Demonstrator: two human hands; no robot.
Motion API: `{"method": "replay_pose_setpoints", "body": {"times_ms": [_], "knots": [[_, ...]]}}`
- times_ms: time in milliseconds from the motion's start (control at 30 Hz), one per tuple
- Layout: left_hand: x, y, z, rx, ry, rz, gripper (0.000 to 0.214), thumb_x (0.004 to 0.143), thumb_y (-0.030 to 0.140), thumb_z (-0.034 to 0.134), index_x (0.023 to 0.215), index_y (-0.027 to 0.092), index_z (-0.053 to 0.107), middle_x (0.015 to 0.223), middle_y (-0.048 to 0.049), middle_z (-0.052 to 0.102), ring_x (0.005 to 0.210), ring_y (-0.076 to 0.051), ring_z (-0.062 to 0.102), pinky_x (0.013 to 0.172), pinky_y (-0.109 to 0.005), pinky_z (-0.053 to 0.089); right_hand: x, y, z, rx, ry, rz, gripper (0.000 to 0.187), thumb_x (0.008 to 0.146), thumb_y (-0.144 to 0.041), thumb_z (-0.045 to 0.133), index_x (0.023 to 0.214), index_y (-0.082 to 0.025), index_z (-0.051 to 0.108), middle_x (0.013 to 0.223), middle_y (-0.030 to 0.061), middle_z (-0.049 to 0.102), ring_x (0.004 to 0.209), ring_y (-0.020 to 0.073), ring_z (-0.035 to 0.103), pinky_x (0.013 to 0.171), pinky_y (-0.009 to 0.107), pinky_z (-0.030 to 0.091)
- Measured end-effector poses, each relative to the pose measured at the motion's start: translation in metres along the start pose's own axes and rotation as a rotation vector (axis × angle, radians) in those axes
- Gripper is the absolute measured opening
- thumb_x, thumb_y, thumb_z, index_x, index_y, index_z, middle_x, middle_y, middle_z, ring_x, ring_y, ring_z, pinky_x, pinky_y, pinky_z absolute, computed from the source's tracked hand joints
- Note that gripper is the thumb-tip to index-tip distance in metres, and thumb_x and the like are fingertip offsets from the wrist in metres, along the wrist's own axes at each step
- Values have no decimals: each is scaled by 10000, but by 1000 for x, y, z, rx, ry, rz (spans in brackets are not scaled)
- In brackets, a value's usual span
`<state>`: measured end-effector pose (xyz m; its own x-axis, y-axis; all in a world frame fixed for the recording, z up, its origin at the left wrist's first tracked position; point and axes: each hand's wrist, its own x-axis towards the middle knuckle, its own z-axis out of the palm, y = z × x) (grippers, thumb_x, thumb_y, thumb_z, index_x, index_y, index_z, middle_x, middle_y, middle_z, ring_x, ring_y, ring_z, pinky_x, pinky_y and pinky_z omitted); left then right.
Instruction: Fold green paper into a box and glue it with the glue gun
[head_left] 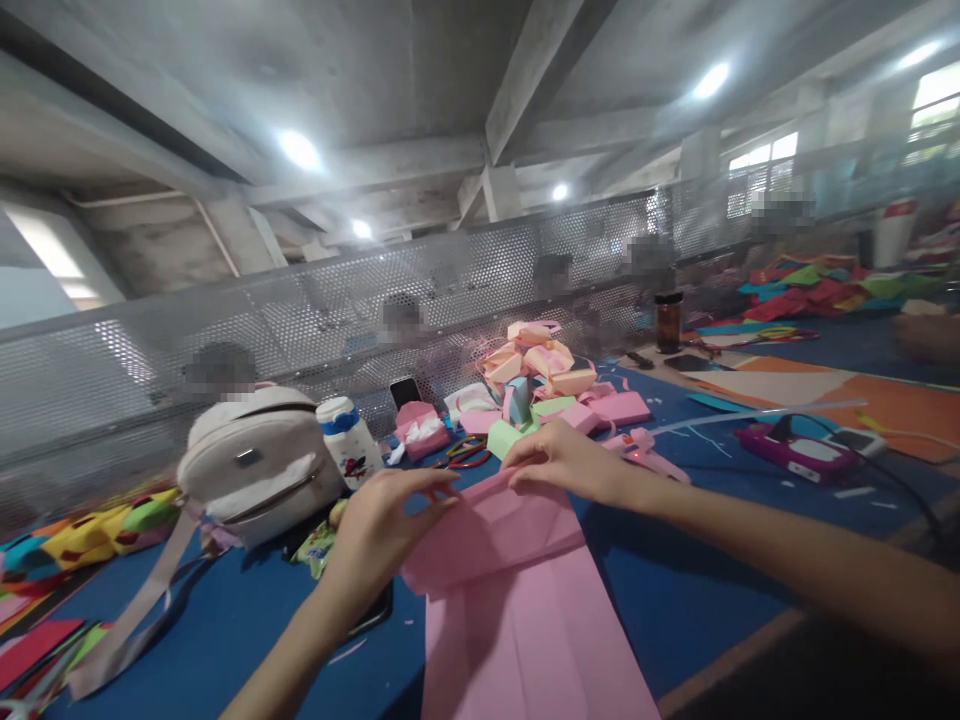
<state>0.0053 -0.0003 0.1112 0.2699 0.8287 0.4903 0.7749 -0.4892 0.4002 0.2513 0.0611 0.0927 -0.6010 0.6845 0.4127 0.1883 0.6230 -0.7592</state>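
A large pink paper sheet (517,610) lies on the blue table (675,590) in front of me, its far end folded over. My left hand (379,530) pinches the folded edge at its left side, fingers closed on the paper. My right hand (566,460) presses and grips the same fold at its right side, fingers curled over the edge. Just beyond my hands lies a heap of folded pink, peach and green paper pieces (544,385).
A white bag (255,460) with a long strap, a white bottle (346,438) and a phone (405,392) stand to the left. A pink device with a cable (795,450) lies at right. A perforated metal screen (337,300) runs behind, people beyond it. Coloured paper piles sit at both sides.
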Motion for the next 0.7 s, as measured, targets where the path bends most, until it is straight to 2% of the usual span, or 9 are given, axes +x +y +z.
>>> {"method": "replay_pose_setpoints", "body": {"times_ms": [100, 233, 400, 700], "knots": [[10, 18, 18, 28, -53, 18, 151, 802, 304, 669, 874, 246, 789, 858, -27, 790, 776, -210, 710, 703, -273, 494, 3, -2, 5, -8, -35, -36, 155, 787, -221, 666, 843, -131, 778, 770, 55, 747, 738, 197, 661, 677, 264, 484], [18, 21, 31, -31, -86, 10, 185, 801, 316, 666, 869, 196, 789, 726, -35, 758, 655, -185, 673, 628, -257, 465, 3, -6, 6, -12, -52, -51, 176, 824, -259, 667, 842, -123, 777, 760, 62, 748, 726, 191, 664, 665, 256, 475], [18, 17, 31, -128, -77, 21, 260, 825, 366, 606, 791, 172, 776, 687, -34, 748, 627, -167, 659, 598, -236, 444, 1, -7, 6, -46, -65, -64, 189, 862, -267, 659, 813, -123, 771, 722, 45, 734, 674, 160, 646, 624, 229, 441], [15, 17, 26, -148, -87, -38, 223, 784, 343, 622, 691, 165, 717, 671, -29, 724, 633, -164, 627, 603, -230, 419, 6, -11, 11, -154, -13, -114, 92, 841, -175, 693, 820, -129, 770, 750, 35, 745, 691, 155, 642, 644, 227, 435]]}}
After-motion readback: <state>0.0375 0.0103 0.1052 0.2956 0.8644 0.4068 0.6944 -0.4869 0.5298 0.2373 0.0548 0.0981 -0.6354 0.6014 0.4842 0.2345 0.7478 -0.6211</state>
